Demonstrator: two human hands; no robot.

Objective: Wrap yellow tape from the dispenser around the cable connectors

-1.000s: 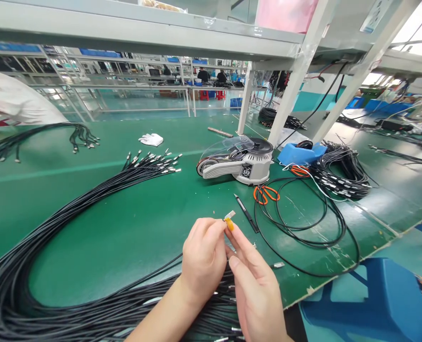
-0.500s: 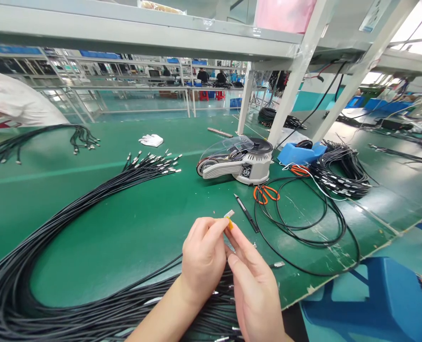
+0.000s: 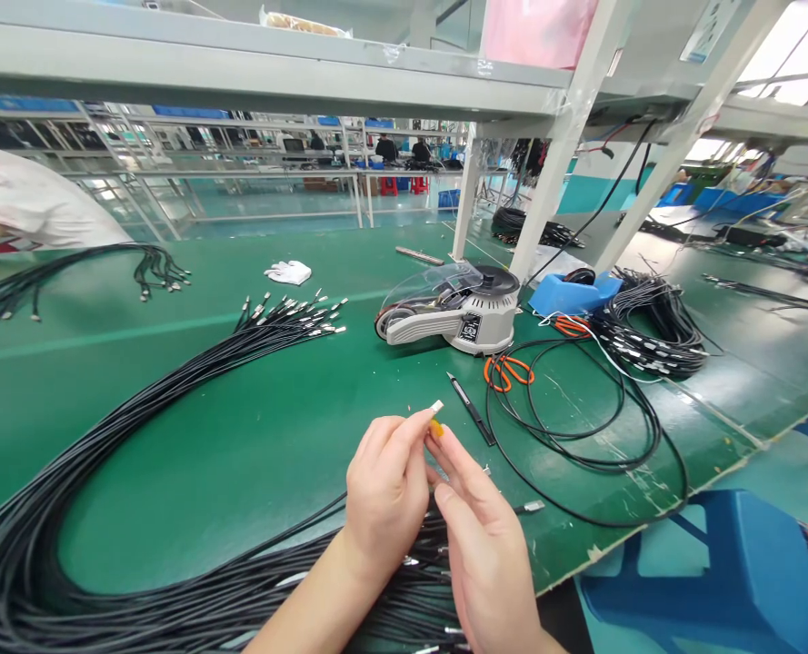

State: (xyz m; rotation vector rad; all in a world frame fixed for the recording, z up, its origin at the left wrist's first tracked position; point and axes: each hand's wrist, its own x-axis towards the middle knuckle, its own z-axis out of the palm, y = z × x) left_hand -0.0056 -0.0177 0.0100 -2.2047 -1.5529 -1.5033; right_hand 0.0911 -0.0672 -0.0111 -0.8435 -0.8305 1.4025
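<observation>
Both hands meet above the near edge of the green table [image 3: 274,391]. My left hand [image 3: 386,477] pinches a small silver connector [image 3: 437,407] that sticks up past its fingertips. Just below the connector is a bit of yellow tape [image 3: 436,428], and the closed fingertips of my right hand [image 3: 489,536] press on it. A long bundle of black cables [image 3: 69,472] curves round from the left and passes beneath both hands. Its far ends carry silver connectors. A black cutter knife [image 3: 470,409] lies beyond my right hand.
A tape dispenser [image 3: 451,313] stands mid-table, with orange-handled scissors [image 3: 508,372] near it. Right of these are a loose black cable, a blue holder [image 3: 573,293] and coiled cables [image 3: 655,327]. A white glove [image 3: 287,272] lies behind. Another person's sleeve [image 3: 42,200] shows at left. Shelf posts rise at right.
The connector has tilted slightly and turned within the fingertips. Both hands stay in nearly the same place, and the view has shifted a little.
</observation>
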